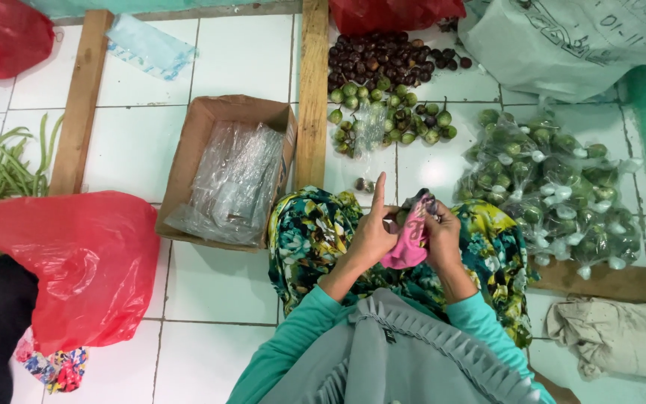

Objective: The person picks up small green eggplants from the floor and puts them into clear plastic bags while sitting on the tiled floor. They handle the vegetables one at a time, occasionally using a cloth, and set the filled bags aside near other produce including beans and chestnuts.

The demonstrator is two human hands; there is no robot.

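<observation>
Closest to me, past the grey pleated cloth and teal sleeves, my two hands meet over my lap, which is covered in a green and yellow floral fabric. My right hand is curled around the pink plastic bag, fingers closed on its right edge near the top. My left hand presses the bag's left side with thumb and lower fingers, while its forefinger sticks straight up, free of the bag. The bag sits between the two palms, its long axis running from my lap up and away, mouth end farthest from me; both hands are on it, and I cannot tell what it contains. Left of my knees stands a cardboard box of clear plastic bags. Beyond my fingertips lies a loose pile of small green eggplants on the white tiles, dark round fruits behind it, and tied clear bags of green eggplants to the right.
</observation>
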